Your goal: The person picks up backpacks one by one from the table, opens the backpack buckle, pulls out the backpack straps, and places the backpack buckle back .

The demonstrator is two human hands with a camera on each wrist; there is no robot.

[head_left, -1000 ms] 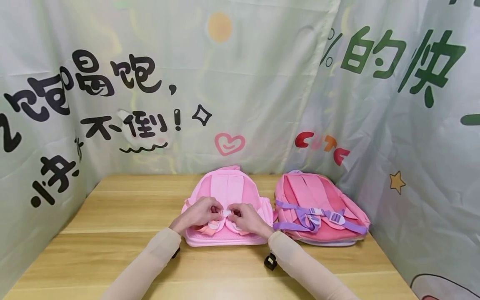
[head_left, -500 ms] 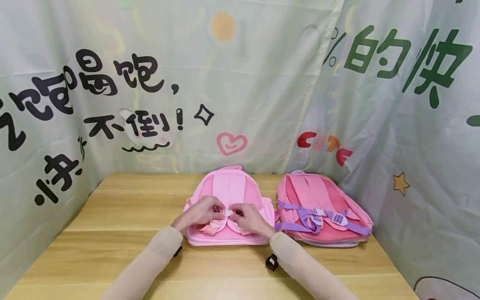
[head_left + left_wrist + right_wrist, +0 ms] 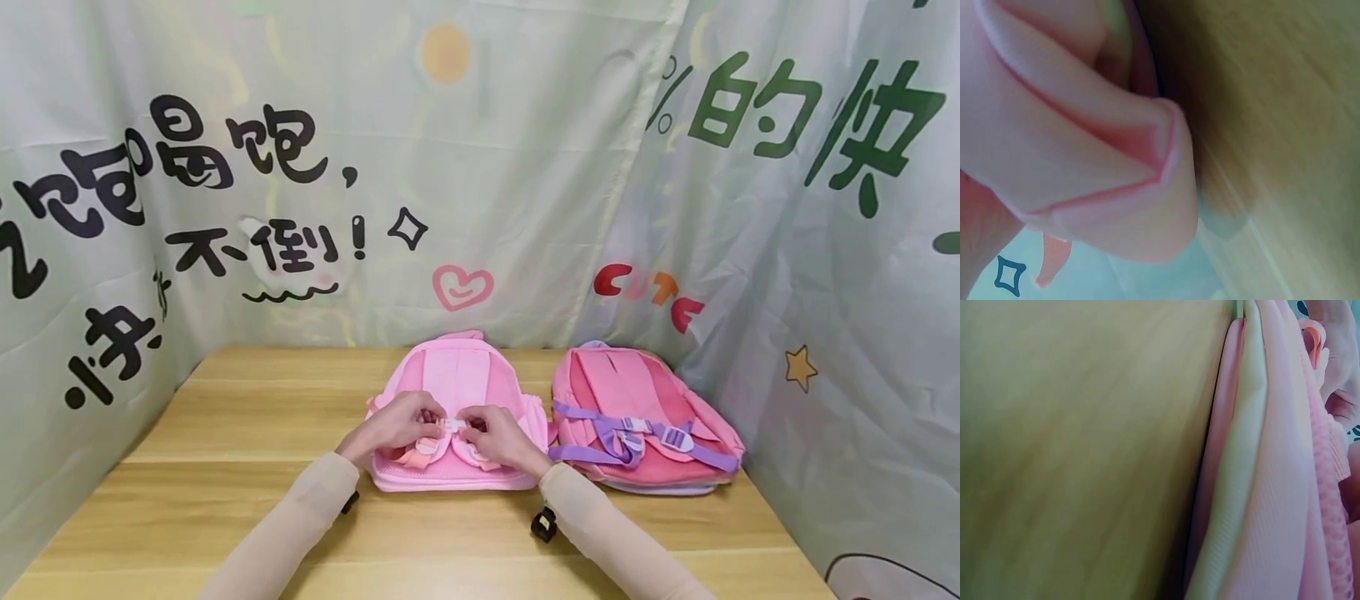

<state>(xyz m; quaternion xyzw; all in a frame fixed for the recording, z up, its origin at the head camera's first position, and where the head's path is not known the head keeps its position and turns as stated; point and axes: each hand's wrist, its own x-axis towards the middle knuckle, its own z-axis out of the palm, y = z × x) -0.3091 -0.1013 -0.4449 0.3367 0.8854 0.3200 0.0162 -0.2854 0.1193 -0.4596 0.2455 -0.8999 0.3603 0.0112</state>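
A light pink backpack (image 3: 457,375) lies in the middle of the table with its strap side up. Over it, my left hand (image 3: 401,423) and right hand (image 3: 498,437) face each other and pinch the two sides of a small white buckle (image 3: 452,425) on the straps. Whether its halves are joined is too small to tell. An orange-pink strap end (image 3: 418,456) hangs below the left fingers. Folded pink fabric of the bag (image 3: 1097,169) fills much of the left wrist view; in the right wrist view the bag's edge (image 3: 1279,456) runs beside the hands.
To the right lies a second, darker pink backpack (image 3: 618,379) with purple straps (image 3: 607,442) and a buckle across it. A wooden table (image 3: 247,417) carries both bags. Printed curtains (image 3: 510,167) stand behind and at the sides.
My left hand has shifted very slightly left, and more of the white buckle shows between the fingertips. The right hand and both bags stay nearly as they were.
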